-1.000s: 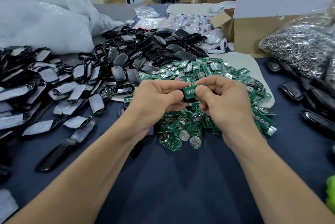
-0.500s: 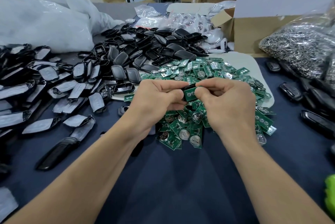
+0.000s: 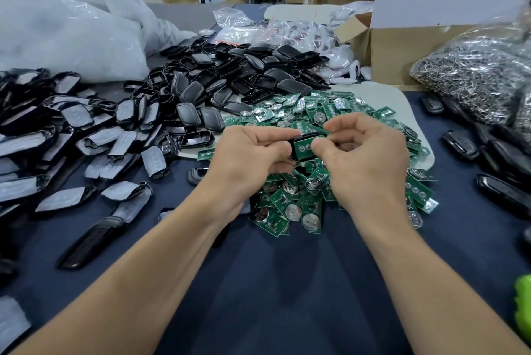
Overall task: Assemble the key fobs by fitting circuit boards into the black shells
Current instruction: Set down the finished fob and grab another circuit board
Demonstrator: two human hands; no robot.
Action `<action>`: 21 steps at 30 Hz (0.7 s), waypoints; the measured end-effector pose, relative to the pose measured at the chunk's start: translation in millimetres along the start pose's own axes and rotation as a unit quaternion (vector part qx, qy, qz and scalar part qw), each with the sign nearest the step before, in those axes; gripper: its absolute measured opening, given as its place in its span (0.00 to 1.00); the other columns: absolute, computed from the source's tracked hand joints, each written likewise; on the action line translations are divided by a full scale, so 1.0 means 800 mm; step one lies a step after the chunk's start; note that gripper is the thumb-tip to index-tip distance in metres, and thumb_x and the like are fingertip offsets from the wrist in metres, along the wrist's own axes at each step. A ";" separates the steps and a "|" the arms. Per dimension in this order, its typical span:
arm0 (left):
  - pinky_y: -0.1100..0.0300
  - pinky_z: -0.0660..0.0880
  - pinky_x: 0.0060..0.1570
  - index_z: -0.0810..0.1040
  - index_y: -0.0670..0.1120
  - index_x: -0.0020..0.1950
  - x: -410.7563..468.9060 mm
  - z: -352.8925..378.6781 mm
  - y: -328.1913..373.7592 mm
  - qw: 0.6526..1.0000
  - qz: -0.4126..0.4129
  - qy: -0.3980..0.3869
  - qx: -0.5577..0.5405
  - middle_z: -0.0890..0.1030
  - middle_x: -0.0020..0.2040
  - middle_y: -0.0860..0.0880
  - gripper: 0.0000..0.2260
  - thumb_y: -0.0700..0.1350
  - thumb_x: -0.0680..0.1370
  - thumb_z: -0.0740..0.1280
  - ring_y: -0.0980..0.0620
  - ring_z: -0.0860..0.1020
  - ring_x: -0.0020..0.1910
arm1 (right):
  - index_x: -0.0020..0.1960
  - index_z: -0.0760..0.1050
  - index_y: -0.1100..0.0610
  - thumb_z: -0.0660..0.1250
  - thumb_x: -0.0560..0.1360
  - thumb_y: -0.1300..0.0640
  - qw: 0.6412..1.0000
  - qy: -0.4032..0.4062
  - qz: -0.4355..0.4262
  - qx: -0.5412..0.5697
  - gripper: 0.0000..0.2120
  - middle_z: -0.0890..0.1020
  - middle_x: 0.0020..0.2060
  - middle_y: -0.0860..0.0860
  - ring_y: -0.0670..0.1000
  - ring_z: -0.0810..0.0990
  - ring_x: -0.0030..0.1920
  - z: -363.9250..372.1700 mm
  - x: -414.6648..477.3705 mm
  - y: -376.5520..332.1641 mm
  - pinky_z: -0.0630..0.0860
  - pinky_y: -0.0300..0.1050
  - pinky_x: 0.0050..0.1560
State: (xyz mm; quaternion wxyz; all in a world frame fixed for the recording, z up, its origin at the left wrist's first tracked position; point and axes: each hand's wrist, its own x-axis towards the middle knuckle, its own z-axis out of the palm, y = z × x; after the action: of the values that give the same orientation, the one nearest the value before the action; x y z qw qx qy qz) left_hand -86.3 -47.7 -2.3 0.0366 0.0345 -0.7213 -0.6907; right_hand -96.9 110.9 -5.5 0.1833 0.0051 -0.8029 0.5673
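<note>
Both hands sit a bit more apart than before, and the right hand's (image 3: 367,165) top finger has lifted, so more of the black shell (image 3: 311,135) shows. The left hand (image 3: 250,159) grips the shell's left end, thumb on top and curled fingers below. The green circuit board (image 3: 303,149) lies in the open shell, tipped toward the camera. The right hand's fingers are curled. One fingertip presses on the right end of the board, and another bent finger hooks over the shell's top edge. Shell and board are held in the middle of the frame, just above the pile of green boards (image 3: 290,208).

The pile of black shells (image 3: 230,79) lies above and to the left of the hands. Shells wrapped in gray film (image 3: 71,116) cover the left side. A big white plastic bag (image 3: 71,38) sits in the upper left. A cardboard box (image 3: 402,50) and a bag of shiny metal rings (image 3: 474,76) sit in the upper right. All of it rests on a dark blue cloth (image 3: 258,297). A bright green thing (image 3: 523,306) peeks in at the lower right edge.
</note>
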 end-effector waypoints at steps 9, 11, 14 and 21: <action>0.61 0.83 0.41 0.89 0.46 0.49 -0.002 -0.001 0.005 1.000 -0.003 0.005 -0.008 0.87 0.36 0.48 0.13 0.30 0.78 0.71 0.52 0.86 0.36 | 0.37 0.78 0.48 0.80 0.71 0.55 0.995 0.066 -0.023 -0.069 0.11 0.80 0.29 0.42 0.40 0.81 0.36 0.009 -0.012 -0.011 0.75 0.32 0.35; 0.62 0.83 0.41 0.89 0.46 0.49 -0.003 0.001 0.006 1.000 -0.003 0.007 -0.016 0.88 0.38 0.47 0.12 0.30 0.78 0.71 0.51 0.87 0.37 | 0.37 0.76 0.49 0.78 0.72 0.54 0.992 0.077 -0.039 -0.094 0.11 0.78 0.28 0.42 0.41 0.79 0.36 0.010 -0.015 -0.014 0.74 0.33 0.34; 0.61 0.84 0.42 0.89 0.44 0.49 -0.004 0.004 0.008 0.999 -0.009 0.010 -0.040 0.88 0.42 0.44 0.12 0.29 0.77 0.70 0.47 0.88 0.40 | 0.36 0.73 0.50 0.75 0.73 0.54 0.989 0.085 -0.053 -0.105 0.12 0.73 0.26 0.42 0.41 0.76 0.35 0.013 -0.019 -0.018 0.69 0.31 0.33; 0.63 0.82 0.39 0.88 0.44 0.48 -0.009 0.004 0.010 0.999 0.009 0.031 -0.013 0.88 0.39 0.46 0.09 0.31 0.74 0.75 0.51 0.86 0.36 | 0.36 0.74 0.54 0.76 0.73 0.57 0.992 0.041 -0.059 -0.101 0.12 0.74 0.26 0.45 0.43 0.74 0.34 0.012 -0.017 -0.015 0.69 0.31 0.33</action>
State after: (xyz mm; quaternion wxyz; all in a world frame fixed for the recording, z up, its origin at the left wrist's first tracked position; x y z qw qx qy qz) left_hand -79.2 -43.8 5.3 0.0658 0.0486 -0.7113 -0.6981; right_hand -84.4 95.6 -1.4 0.2493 0.0105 -0.8462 0.4708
